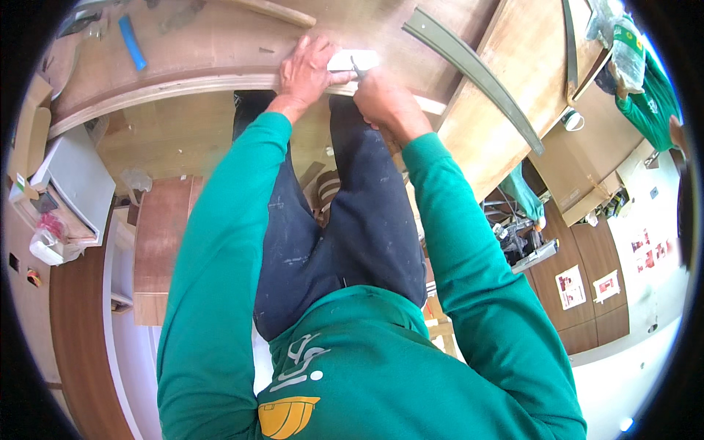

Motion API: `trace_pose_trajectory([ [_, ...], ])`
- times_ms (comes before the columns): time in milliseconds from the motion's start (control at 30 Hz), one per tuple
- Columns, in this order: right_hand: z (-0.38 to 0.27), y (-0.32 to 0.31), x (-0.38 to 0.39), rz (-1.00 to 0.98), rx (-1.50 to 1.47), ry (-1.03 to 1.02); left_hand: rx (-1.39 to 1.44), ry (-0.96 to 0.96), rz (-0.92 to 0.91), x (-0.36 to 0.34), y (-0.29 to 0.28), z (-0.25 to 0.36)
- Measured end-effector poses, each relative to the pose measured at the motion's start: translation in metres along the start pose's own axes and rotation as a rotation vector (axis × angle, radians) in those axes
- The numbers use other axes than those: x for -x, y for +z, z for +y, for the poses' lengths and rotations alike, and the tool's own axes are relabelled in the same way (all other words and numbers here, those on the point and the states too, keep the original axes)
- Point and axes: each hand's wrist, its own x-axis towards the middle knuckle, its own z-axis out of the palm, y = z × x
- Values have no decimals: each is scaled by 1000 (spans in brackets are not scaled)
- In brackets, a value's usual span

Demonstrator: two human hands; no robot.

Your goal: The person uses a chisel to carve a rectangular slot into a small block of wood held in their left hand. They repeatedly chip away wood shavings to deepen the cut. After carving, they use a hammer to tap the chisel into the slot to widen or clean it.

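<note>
At the near edge of the wooden workbench, my left hand holds a small white rectangular piece. Its thumb runs along the near side of the piece, with the fingers bent at its left end. My right hand is closed around a slim dark tool, whose tip meets the white piece. Whether that tool is a knife or a marking tool cannot be made out; my fingers cover most of it.
A long curved-looking grey metal strip lies right of my hands. Farther left is a blue piece; a wooden stick lies at the back. A person in a green sleeve is at the far right. A white cabinet stands left.
</note>
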Motion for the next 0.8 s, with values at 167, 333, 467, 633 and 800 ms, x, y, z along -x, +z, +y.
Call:
trace_pose_trajectory([
  [167, 24, 1, 27, 154, -22, 14, 5, -38, -61, 4, -5, 9],
  [333, 29, 11, 6, 103, -33, -93, -34, -42, -68, 1, -8, 12],
  [467, 22, 21, -2, 58, -124, 4, -17, -43, -81, 1, -10, 12],
  [633, 23, 29, -4, 194, -93, -101, -36, -21, -58, 1, -8, 11],
  [800, 12, 27, -1, 230, -138, -43, -74, 36, -55, 1, -8, 9],
])
